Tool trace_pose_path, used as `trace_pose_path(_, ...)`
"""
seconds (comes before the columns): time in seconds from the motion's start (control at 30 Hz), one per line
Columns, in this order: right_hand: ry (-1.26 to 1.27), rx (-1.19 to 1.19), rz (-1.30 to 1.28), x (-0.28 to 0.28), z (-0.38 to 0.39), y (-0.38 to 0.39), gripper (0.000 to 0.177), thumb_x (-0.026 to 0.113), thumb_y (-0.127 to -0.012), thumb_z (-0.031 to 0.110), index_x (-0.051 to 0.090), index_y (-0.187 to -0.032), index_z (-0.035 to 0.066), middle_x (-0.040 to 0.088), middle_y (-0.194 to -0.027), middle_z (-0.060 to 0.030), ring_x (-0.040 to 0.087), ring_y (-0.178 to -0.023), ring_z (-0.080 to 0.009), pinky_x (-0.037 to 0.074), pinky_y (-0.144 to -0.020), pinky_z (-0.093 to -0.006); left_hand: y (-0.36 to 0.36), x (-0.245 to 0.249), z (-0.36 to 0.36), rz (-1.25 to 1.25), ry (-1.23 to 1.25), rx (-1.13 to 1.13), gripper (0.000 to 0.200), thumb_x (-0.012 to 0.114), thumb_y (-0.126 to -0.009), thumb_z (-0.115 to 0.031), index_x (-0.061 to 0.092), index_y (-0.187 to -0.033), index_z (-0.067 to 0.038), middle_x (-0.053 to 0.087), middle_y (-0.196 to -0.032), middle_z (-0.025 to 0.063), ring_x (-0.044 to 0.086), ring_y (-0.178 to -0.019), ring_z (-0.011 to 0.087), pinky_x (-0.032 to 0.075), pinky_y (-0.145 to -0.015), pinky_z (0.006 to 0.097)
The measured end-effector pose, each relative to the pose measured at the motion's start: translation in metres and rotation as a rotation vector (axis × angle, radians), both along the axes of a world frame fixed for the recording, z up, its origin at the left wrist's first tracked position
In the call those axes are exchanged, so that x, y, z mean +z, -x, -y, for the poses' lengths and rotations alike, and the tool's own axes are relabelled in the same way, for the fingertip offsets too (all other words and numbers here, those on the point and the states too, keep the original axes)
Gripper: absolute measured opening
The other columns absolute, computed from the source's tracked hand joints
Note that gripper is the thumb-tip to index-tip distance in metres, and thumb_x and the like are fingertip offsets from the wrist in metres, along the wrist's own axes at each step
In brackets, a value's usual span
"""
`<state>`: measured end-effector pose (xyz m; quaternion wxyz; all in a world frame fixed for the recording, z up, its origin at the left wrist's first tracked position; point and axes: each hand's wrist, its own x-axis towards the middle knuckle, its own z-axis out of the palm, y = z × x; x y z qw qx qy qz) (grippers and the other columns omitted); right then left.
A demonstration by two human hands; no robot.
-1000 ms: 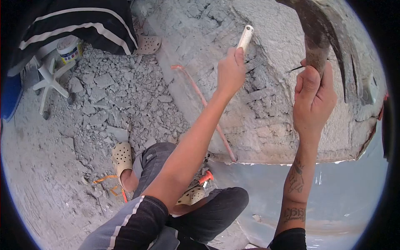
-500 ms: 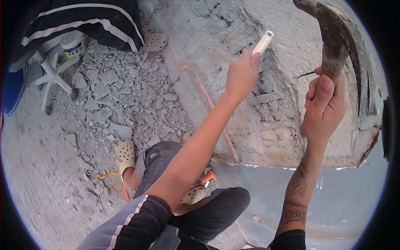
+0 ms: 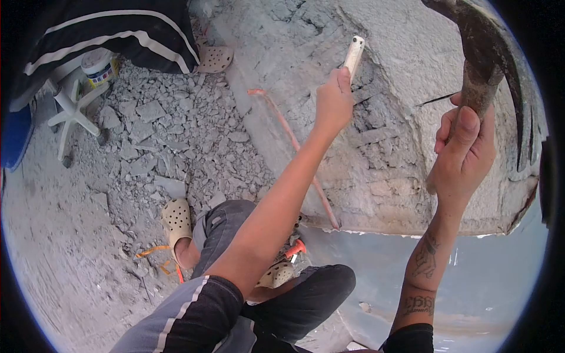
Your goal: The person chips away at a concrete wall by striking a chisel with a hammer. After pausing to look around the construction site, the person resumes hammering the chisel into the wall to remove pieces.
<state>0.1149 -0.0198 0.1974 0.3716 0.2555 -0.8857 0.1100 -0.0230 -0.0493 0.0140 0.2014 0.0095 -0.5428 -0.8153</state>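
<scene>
My left hand [image 3: 335, 103] is wrapped round a pale, chisel-like bar [image 3: 354, 54]. Its rounded end, with a dark spot, points up; the rest is hidden in and below my fist. On the right, my right hand [image 3: 465, 141] grips the handle of a dark, worn claw hammer [image 3: 485, 44], its head raised at the upper right. Under both hands spreads a rough, broken slab [image 3: 400, 147] of plaster or concrete, with a chipped hollow near the left fist. A thin dark rod [image 3: 436, 99] shows just left of the hammer handle.
Grey rubble [image 3: 176, 126] covers the ground at left. A pinkish pipe [image 3: 294, 144] lies across the slab's left part. Another person's dark striped clothing [image 3: 118, 29] shows at upper left, near a white chair base [image 3: 72, 112] and a tub [image 3: 99, 66]. An orange-handled tool [image 3: 297, 247] lies by my foot.
My left hand has shifted left with the pale bar. My right hand and the hammer have moved slightly right and down.
</scene>
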Motion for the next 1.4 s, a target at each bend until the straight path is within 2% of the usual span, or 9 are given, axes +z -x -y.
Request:
trace_pose_path(0.27, 0.032, -0.055, -0.004, -0.012, 0.004, 0.002, 0.034, 0.043, -0.102, 0.034, 0.058, -0.103, 0.002, 0.051, -0.062, -0.002, 0.046, -0.052, -0.0078, 0.036, -0.047, -0.0237, -0.015, 0.02, 0.0, -0.098, 0.331, 0.121, 0.032, 0.043, -0.1, -0.032, 0.049, -0.093, -0.001, 0.059, -0.067, 0.025, 0.06, -0.063, 0.0458, 0.046, -0.057, 0.0525)
trace_pose_path(0.37, -0.277, -0.32, -0.071, -0.03, -0.035, 0.037, 0.029, 0.05, -0.097, 0.026, 0.058, -0.103, -0.001, 0.062, -0.075, -0.0241, 0.059, -0.064, -0.0432, 0.046, -0.059, -0.0443, -0.016, 0.019, -0.002, -0.119, 0.349, 0.153, 0.03, 0.045, -0.099, -0.03, 0.048, -0.092, -0.001, 0.061, -0.067, 0.0246, 0.061, -0.062, 0.0464, 0.048, -0.057, 0.0547)
trace_pose_path(0.57, -0.292, -0.5, 0.019, -0.012, -0.014, 0.024, 0.029, 0.057, -0.095, 0.027, 0.061, -0.101, -0.001, 0.061, -0.069, -0.0257, 0.063, -0.066, -0.0438, 0.048, -0.057, -0.0443, -0.014, 0.018, 0.005, -0.072, 0.372, 0.071, 0.032, 0.043, -0.099, -0.033, 0.049, -0.095, -0.001, 0.062, -0.066, 0.025, 0.062, -0.064, 0.0467, 0.048, -0.058, 0.0545)
trace_pose_path(0.7, -0.268, -0.074, -0.403, -0.032, -0.038, 0.045, 0.036, 0.052, -0.097, 0.034, 0.058, -0.097, -0.002, 0.061, -0.07, -0.026, 0.06, -0.066, -0.0447, 0.046, -0.057, -0.046, -0.011, 0.016, 0.0, -0.09, 0.371, 0.106, 0.033, 0.042, -0.1, -0.033, 0.05, -0.097, -0.001, 0.062, -0.066, 0.0258, 0.062, -0.065, 0.0468, 0.048, -0.059, 0.0548)
trace_pose_path(0.77, -0.442, -0.566, 0.155, -0.036, -0.035, 0.059, 0.035, 0.058, -0.094, 0.035, 0.06, -0.097, 0.001, 0.062, -0.074, -0.0254, 0.061, -0.069, -0.0435, 0.049, -0.062, -0.0449, -0.007, 0.015, 0.001, -0.085, 0.376, 0.117, 0.033, 0.042, -0.1, -0.033, 0.05, -0.095, -0.001, 0.061, -0.066, 0.0262, 0.06, -0.064, 0.0477, 0.047, -0.058, 0.0548)
trace_pose_path(0.9, -0.38, -0.6, 0.198, -0.007, -0.008, 0.025, 0.035, 0.056, -0.094, 0.036, 0.06, -0.101, 0.001, 0.062, -0.074, -0.0253, 0.062, -0.07, -0.0437, 0.049, -0.062, -0.0444, -0.009, 0.017, 0.006, -0.055, 0.406, 0.074, 0.036, 0.04, -0.101, -0.035, 0.05, -0.093, -0.001, 0.061, -0.069, 0.027, 0.06, -0.066, 0.0485, 0.046, -0.059, 0.0556)
trace_pose_path(1.03, 0.021, -0.137, -0.182, -0.016, -0.002, 0.012, 0.034, 0.055, -0.095, 0.034, 0.063, -0.102, 0.002, 0.062, -0.074, -0.0269, 0.061, -0.074, -0.0467, 0.048, -0.06, -0.0489, -0.008, 0.02, 0.011, -0.022, 0.423, 0.015, 0.038, 0.04, -0.101, -0.036, 0.051, -0.094, -0.001, 0.062, -0.071, 0.0278, 0.061, -0.069, 0.0487, 0.047, -0.062, 0.0559)
trace_pose_path(1.23, -0.405, -0.49, 0.127, -0.007, 0.003, 0.048, 0.042, 0.056, -0.093, 0.04, 0.063, -0.086, -0.001, 0.064, -0.076, -0.026, 0.062, -0.072, -0.0446, 0.049, -0.061, -0.047, -0.005, 0.02, 0.015, -0.037, 0.431, 0.056, 0.039, 0.041, -0.1, -0.036, 0.052, -0.096, 0.001, 0.062, -0.076, 0.0301, 0.061, -0.075, 0.0494, 0.047, -0.064, 0.0559)
trace_pose_path(1.4, -0.003, -0.097, -0.216, -0.005, 0.02, 0.015, 0.042, 0.056, -0.094, 0.039, 0.065, -0.094, -0.002, 0.065, -0.082, -0.0252, 0.062, -0.074, -0.0435, 0.049, -0.064, -0.0438, -0.01, 0.019, 0.015, -0.018, 0.398, -0.009, 0.039, 0.044, -0.099, -0.036, 0.053, -0.096, 0.002, 0.062, -0.077, 0.0297, 0.06, -0.075, 0.0497, 0.047, -0.064, 0.0555)
